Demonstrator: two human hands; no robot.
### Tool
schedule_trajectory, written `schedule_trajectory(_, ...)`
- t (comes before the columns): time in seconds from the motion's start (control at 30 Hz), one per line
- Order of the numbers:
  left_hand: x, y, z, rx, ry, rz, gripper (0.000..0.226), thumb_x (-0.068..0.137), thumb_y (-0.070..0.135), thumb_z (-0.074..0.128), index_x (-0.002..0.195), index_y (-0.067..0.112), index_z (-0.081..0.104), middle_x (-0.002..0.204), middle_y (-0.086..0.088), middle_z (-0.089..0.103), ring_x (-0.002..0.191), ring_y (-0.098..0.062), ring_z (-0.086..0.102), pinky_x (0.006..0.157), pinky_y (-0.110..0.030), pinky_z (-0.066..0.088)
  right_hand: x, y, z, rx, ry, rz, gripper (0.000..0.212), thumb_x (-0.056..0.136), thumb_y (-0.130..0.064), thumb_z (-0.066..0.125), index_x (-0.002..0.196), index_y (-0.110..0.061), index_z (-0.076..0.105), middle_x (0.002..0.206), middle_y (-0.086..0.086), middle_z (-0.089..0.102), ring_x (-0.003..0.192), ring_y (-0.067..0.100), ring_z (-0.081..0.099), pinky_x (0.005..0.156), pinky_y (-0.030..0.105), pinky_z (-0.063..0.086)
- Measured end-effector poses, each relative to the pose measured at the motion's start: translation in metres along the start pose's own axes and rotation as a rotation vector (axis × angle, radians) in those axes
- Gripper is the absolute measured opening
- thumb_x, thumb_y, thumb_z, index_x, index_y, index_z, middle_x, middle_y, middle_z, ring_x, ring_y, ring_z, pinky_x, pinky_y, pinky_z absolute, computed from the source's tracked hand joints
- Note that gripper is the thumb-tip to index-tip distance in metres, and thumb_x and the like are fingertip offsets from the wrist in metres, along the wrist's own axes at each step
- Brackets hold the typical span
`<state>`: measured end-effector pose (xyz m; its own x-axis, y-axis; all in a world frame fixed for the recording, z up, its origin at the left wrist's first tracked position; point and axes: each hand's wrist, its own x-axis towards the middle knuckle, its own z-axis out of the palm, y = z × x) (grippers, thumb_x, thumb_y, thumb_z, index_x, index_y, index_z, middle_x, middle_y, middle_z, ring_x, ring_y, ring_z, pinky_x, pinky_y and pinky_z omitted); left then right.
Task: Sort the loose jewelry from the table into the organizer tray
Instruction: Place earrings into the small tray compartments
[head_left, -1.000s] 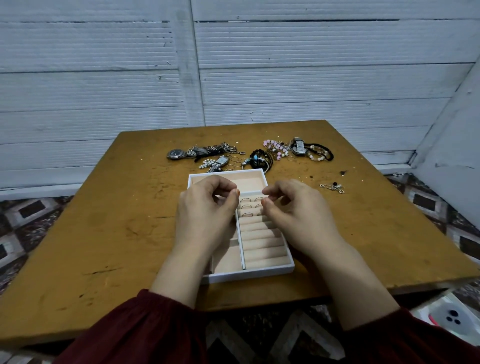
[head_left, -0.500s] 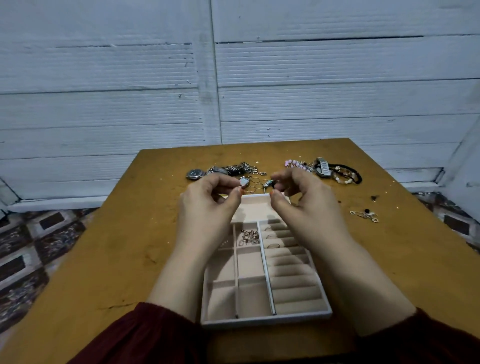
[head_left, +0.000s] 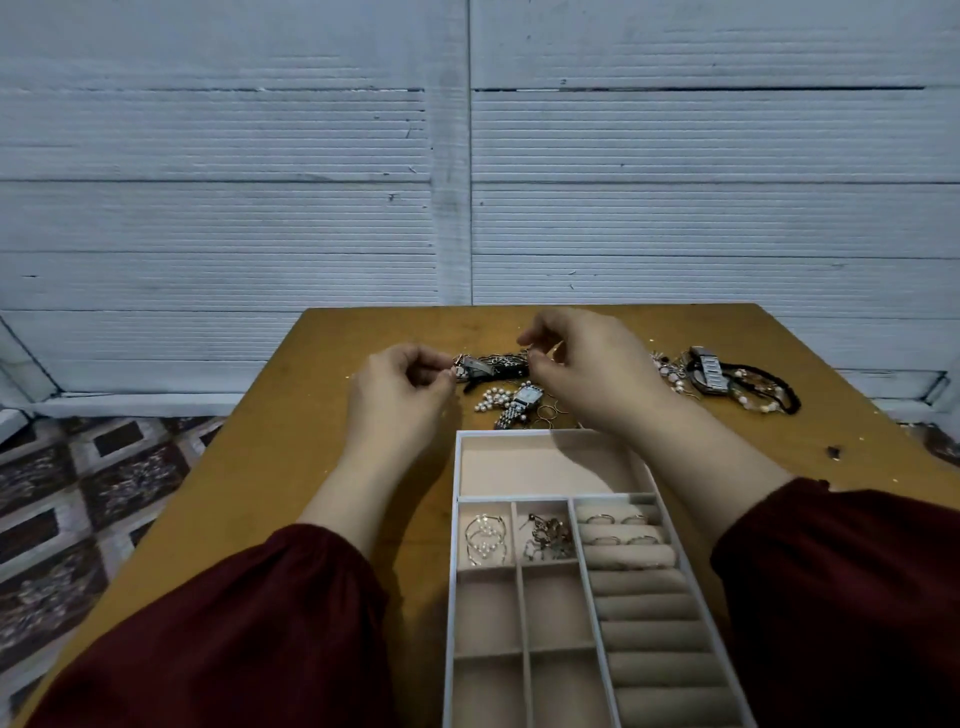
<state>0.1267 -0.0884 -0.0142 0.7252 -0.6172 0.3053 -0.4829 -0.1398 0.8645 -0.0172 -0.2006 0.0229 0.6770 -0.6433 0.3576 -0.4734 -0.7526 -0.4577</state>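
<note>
Having moved past the organizer tray (head_left: 453, 597), left hand (head_left: 400, 387) and right hand (head_left: 589, 376) pinch ends of the dark watch (head_left: 493, 366).

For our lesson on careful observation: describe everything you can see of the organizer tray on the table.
The organizer tray is a rectangular white-rimmed box lined in beige, velvety-looking fabric, lying flat on the wooden table, its near end cut off by the frame. A wide compartment spans the far end; nearer are small cells on the left and padded ring rolls on the right. Pearl hoops lie in one cell, small earrings in the next; rings sit in the farthest rolls.
</note>
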Motion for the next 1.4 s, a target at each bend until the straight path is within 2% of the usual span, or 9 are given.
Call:
schedule_trajectory(0.13, 0.013, -0.014, 0.007, 0.139, -0.112, 0.010, 0.018, 0.080, 0.006, 0.066, 0.080, 0.025, 0.065, 0.070, 0.008, 0.065, 0.069, -0.013, 0.062, 0.067, -0.021, 0.048, 0.018, 0.000, 0.012, -0.229, -0.165, -0.038, 0.019, 0.088, -0.023, 0.056, 0.104, -0.029, 0.064, 0.107, -0.004, 0.068, 0.102, 0.021, 0.060, 0.076, 0.030, 0.044)
schedule_trajectory(0.23, 0.021, -0.017, 0.011, 0.185, -0.196, 0.023, 0.017, 0.080, 0.007, 0.067, 0.081, 0.024, 0.067, 0.072, 0.005, 0.066, 0.071, -0.015, 0.064, 0.070, -0.023, 0.049, 0.029, 0.003, 0.017, -0.303, -0.237, -0.022, 0.015, 0.087, -0.024, 0.061, 0.100, -0.030, 0.066, 0.105, -0.003, 0.069, 0.100, 0.023, 0.060, 0.072, 0.028, 0.041)
schedule_trajectory(0.33, 0.026, -0.015, 0.018, 0.288, -0.281, 0.043, 0.009, 0.081, 0.016, 0.071, 0.087, 0.023, 0.072, 0.076, 0.005, 0.065, 0.078, -0.015, 0.061, 0.070, -0.021, 0.042, 0.037, 0.006, 0.017, -0.302, -0.258, 0.003, 0.013, 0.086, -0.024, 0.062, 0.095, -0.032, 0.068, 0.102, -0.005, 0.069, 0.100, 0.021, 0.060, 0.075, 0.029, 0.045)
schedule_trajectory(0.5, 0.031, -0.008, 0.030, 0.475, -0.379, 0.080, 0.011, 0.081, 0.032, 0.073, 0.087, 0.024, 0.074, 0.092, -0.003, 0.069, 0.089, -0.019, 0.057, 0.076, -0.027, 0.043, 0.041, 0.014, 0.014, -0.262, -0.230, 0.034, 0.012, 0.087, -0.024, 0.061, 0.094, -0.030, 0.068, 0.101, -0.007, 0.070, 0.098, 0.018, 0.060, 0.074, 0.029, 0.044)
schedule_trajectory(0.7, 0.031, -0.003, 0.031, 0.510, -0.363, 0.064, 0.007, 0.080, 0.024, 0.074, 0.083, 0.017, 0.073, 0.080, 0.002, 0.063, 0.081, -0.016, 0.055, 0.070, -0.023, 0.038, 0.042, 0.019, 0.011, -0.247, -0.219, 0.042, 0.011, 0.088, -0.025, 0.061, 0.095, -0.031, 0.068, 0.102, -0.007, 0.069, 0.100, 0.018, 0.059, 0.077, 0.029, 0.045)
schedule_trajectory(0.87, 0.031, 0.001, 0.026, 0.480, -0.351, 0.073, 0.008, 0.084, 0.020, 0.067, 0.080, 0.014, 0.070, 0.082, 0.000, 0.067, 0.086, -0.021, 0.061, 0.075, -0.028, 0.048, 0.040, 0.021, 0.014, -0.237, -0.211, 0.042, 0.013, 0.087, -0.024, 0.061, 0.095, -0.030, 0.069, 0.100, -0.006, 0.070, 0.099, 0.019, 0.060, 0.079, 0.031, 0.048)
schedule_trajectory(1.03, 0.034, 0.007, 0.021, 0.405, -0.264, 0.087, 0.021, 0.086, 0.020, 0.065, 0.066, 0.020, 0.059, 0.062, 0.017, 0.054, 0.070, -0.011, 0.052, 0.061, -0.019, 0.033, 0.039, 0.019, 0.019, -0.248, -0.231, 0.019, 0.011, 0.087, -0.026, 0.062, 0.094, -0.031, 0.070, 0.099, -0.005, 0.069, 0.095, 0.020, 0.060, 0.072, 0.029, 0.045)
schedule_trajectory(1.13, 0.036, 0.011, 0.019, 0.374, -0.246, 0.116, 0.016, 0.089, 0.020, 0.061, 0.073, 0.021, 0.060, 0.065, 0.015, 0.053, 0.071, -0.011, 0.052, 0.059, -0.017, 0.029, 0.040, 0.017, 0.023, -0.261, -0.255, 0.002, 0.010, 0.088, -0.027, 0.062, 0.094, -0.032, 0.070, 0.101, -0.007, 0.070, 0.097, 0.019, 0.061, 0.073, 0.029, 0.047)
schedule_trajectory(1.4, 0.041, 0.011, 0.016, 0.304, -0.181, 0.165, 0.010, 0.094, 0.020, 0.053, 0.085, 0.019, 0.058, 0.087, 0.002, 0.057, 0.087, -0.017, 0.050, 0.073, -0.024, 0.033, 0.047, 0.012, 0.034, -0.308, -0.280, -0.020, 0.009, 0.084, -0.027, 0.067, 0.091, -0.029, 0.072, 0.096, -0.002, 0.071, 0.094, 0.021, 0.062, 0.071, 0.028, 0.047)
